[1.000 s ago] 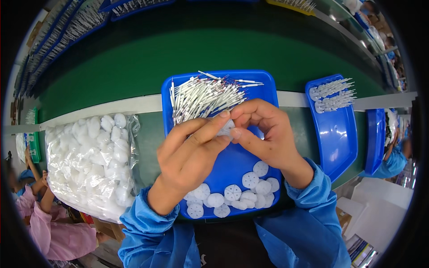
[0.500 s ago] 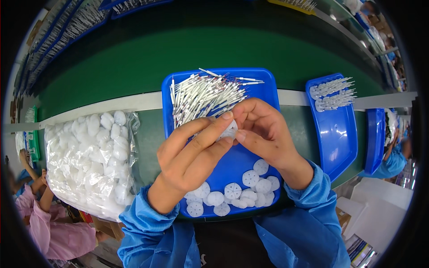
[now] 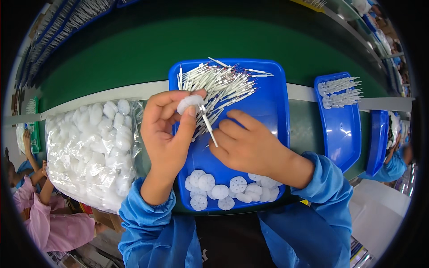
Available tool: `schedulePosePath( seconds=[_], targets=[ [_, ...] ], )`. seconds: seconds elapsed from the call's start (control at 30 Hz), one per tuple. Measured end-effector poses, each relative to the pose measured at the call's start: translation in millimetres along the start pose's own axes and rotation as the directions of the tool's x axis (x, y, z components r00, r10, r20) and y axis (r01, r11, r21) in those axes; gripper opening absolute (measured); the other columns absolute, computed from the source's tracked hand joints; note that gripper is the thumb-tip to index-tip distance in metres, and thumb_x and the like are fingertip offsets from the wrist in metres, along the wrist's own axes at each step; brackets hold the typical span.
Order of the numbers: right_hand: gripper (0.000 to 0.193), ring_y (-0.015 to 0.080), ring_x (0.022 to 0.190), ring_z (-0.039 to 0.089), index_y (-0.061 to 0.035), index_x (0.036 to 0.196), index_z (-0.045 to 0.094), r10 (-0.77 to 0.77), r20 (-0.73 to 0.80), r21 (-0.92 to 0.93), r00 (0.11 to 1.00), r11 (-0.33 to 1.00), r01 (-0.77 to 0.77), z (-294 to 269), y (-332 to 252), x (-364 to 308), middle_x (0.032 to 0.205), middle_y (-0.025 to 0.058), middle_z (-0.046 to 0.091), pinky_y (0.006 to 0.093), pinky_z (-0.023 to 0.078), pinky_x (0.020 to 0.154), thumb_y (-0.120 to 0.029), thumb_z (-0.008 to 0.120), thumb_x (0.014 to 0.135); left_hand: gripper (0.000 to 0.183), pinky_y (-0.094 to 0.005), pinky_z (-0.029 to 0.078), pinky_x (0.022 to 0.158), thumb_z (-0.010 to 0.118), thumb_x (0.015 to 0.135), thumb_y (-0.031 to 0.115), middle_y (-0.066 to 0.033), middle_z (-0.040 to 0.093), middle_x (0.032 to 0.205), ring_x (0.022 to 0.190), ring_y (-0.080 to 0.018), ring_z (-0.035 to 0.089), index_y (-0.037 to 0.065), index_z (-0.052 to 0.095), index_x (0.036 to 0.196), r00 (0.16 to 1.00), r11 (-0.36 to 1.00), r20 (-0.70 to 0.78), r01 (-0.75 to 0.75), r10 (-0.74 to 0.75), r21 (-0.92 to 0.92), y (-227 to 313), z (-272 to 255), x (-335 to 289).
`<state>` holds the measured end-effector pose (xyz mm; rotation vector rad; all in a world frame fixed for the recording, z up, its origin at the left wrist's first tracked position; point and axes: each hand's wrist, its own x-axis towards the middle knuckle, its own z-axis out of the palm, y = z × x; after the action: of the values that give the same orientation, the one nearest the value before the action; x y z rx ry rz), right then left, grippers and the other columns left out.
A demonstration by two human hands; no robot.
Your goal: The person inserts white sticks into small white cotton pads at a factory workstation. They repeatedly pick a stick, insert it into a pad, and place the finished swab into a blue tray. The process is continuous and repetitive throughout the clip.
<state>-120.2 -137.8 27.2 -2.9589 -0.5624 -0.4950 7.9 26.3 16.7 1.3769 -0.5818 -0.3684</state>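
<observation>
Bag (image 3: 89,156) left of tray (image 3: 270,98) | inside: sticks (image 3: 223,82) behind discs (image 3: 220,192) | 2nd tray (image 3: 342,138) right

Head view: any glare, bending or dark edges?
In the head view, glare streaks the clear plastic bag and spots the blue tray at right; the pale strip bends toward the rim; black fills the corners; the white disc in the left hand shows little surface detail.

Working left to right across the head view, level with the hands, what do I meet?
Green tray → bag of white pieces → left hand → right hand → blue tray of spiked pieces → far-right blue tray.
</observation>
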Motion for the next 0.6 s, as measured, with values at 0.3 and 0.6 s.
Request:
schedulePosePath(
  seconds=[0.3,0.6],
  targets=[
    [0.022,0.0234,0.087,0.074,-0.0141,0.096,0.073,0.548,-0.121,0.624,0.828,0.69,-0.366,-15,21,-8,0.09,0.0013,0.075,0.0438,0.054,0.098,-0.005,0.081,0.077,0.032,-0.0269,0.064,0.083,0.073,0.099,-0.006,-0.0131,0.082,0.123,0.111,-0.0168,0.078,0.002,0.072,0.13,0.984,0.993,0.163,0.05,-0.067,0.106,-1,11,-6],
    [0.022,0.0159,0.06,0.068,-0.0136,0.104,0.083,0.551,-0.163,0.52,0.818,0.753,-0.404,-4,17,-15,0.063,-0.0033,0.068,0.0391,0.054,0.093,-0.008,0.084,0.083,0.034,-0.0268,0.062,0.084,0.074,0.099,-0.008,-0.0143,0.08,0.127,0.113,-0.0162,0.076,0.0,0.072,0.133,0.994,0.996,0.071,0.09,-0.089,-0.017,-3,13,-8]
  ],
)
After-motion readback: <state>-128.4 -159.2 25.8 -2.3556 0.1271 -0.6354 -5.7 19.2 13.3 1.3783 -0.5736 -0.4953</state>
